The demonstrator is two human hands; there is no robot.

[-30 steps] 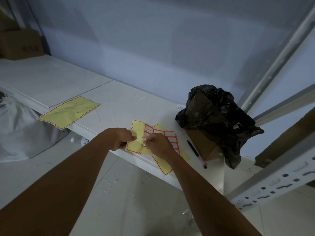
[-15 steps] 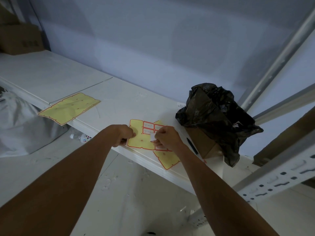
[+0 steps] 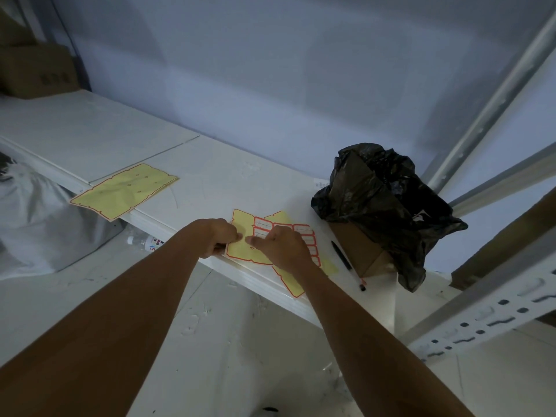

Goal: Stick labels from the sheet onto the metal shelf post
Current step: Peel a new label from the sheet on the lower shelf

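Label sheet (image 3: 245,236) flat near shelf (image 3: 210,176) front edge, pinched at left edge by left hand (image 3: 215,237); right hand (image 3: 285,246) on top, fingers curled, grip unclear. Shelf post (image 3: 487,317) well right.

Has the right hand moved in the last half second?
Yes. The right hand slid left across the yellow label sheet, away from the black pen.

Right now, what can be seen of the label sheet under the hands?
The label sheet is yellow backing paper with a red outline, lying flat at the shelf's front edge. Its left part is stripped; white red-bordered labels remain on the right. The left hand pins its left edge, and the right hand covers its middle.
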